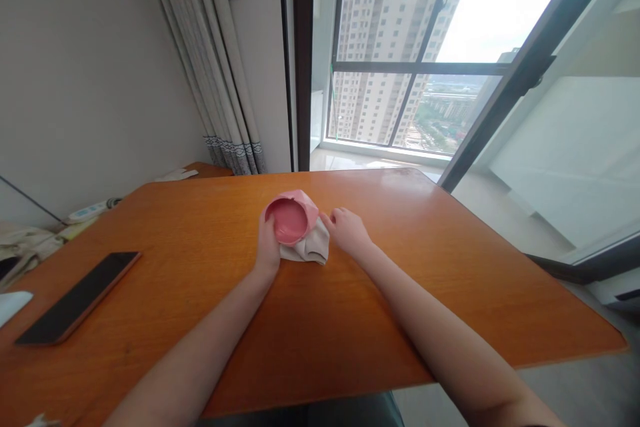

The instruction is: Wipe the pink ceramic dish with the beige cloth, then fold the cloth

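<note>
A pink faceted bowl (291, 219), perhaps a small planter, is tipped so its round opening faces me, above the middle of the table. My left hand (269, 243) grips its left side, fingers curling over the rim. Under and to the right of the bowl hangs a crumpled light-grey cloth (313, 247). With fingers drawn together, my right hand (346, 230) pinches at the upper corner of the cloth, close against the bowl's right side. The fingertips there are partly hidden.
The orange-brown wooden table (210, 320) carries a dark flat phone or tablet (80, 297) on the left. A white power strip (87, 211) and bunched fabric (25, 247) lie along the left edge. Behind are a grey curtain (200, 47) and large window (415, 67).
</note>
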A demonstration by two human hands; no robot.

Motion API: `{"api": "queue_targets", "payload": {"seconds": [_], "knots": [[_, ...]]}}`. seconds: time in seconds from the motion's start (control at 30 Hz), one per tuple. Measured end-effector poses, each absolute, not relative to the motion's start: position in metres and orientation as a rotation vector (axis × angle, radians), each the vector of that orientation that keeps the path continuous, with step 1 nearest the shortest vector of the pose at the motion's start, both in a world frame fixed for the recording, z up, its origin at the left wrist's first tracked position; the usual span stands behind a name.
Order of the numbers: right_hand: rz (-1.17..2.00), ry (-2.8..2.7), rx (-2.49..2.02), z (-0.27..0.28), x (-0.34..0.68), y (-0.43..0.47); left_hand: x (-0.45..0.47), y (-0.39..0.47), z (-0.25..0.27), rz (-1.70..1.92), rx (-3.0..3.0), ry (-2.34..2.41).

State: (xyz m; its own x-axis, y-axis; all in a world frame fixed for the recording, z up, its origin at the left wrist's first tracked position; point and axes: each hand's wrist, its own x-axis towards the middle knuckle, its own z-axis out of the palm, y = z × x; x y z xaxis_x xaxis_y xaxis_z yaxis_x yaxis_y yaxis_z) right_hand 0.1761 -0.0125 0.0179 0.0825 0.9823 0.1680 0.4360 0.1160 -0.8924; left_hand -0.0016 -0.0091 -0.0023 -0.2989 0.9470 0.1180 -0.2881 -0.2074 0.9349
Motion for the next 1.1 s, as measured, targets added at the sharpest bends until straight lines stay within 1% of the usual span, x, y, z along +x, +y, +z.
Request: {"api": "queue_targets", "payload": {"seconds": [0.03,0.13,0.27,0.33,0.4,0.43,0.5,0.53,0.6,0.7,0.83,1.1], "knots": [[0.769,-1.467,-1.355,0.021,0.175,-0.014,0.002,-0.011,-0.003,1.639,0.982,1.09],[0.948,-1.439,-1.07,0.028,0.164,-0.018,0.011,-0.015,-0.006,1.55,1.064,1.137],[1.034,-1.322,-1.015,0.027,0.166,-0.012,0.015,-0.019,-0.006,1.367,1.104,1.009],[1.16,-1.124,-1.001,0.025,0.183,0.0,0.011,-0.019,-0.005,1.253,1.323,0.984],[1.243,-0.888,-0.985,0.021,0.21,0.017,0.003,-0.018,-0.005,1.129,1.705,1.021],[1.206,-0.788,-0.997,0.019,0.225,0.025,-0.001,-0.018,-0.005,1.049,1.911,1.041],[0.993,-0.656,-1.073,0.013,0.258,0.038,-0.007,-0.018,-0.006,0.867,2.24,1.073],[0.875,-0.608,-1.137,0.01,0.273,0.043,-0.01,-0.019,-0.005,0.782,2.351,1.09],[0.743,-0.542,-1.209,0.003,0.301,0.047,-0.012,-0.021,-0.003,0.661,2.489,1.125],[0.625,-0.487,-1.287,-0.008,0.328,0.046,-0.013,-0.024,0.003,0.552,2.562,1.122],[0.478,-0.459,-1.401,-0.019,0.342,0.046,-0.01,-0.028,0.008,0.456,2.516,1.067],[0.35,-0.546,-1.646,-0.028,0.352,0.051,-0.001,-0.033,0.006,0.424,2.584,1.05]]}}
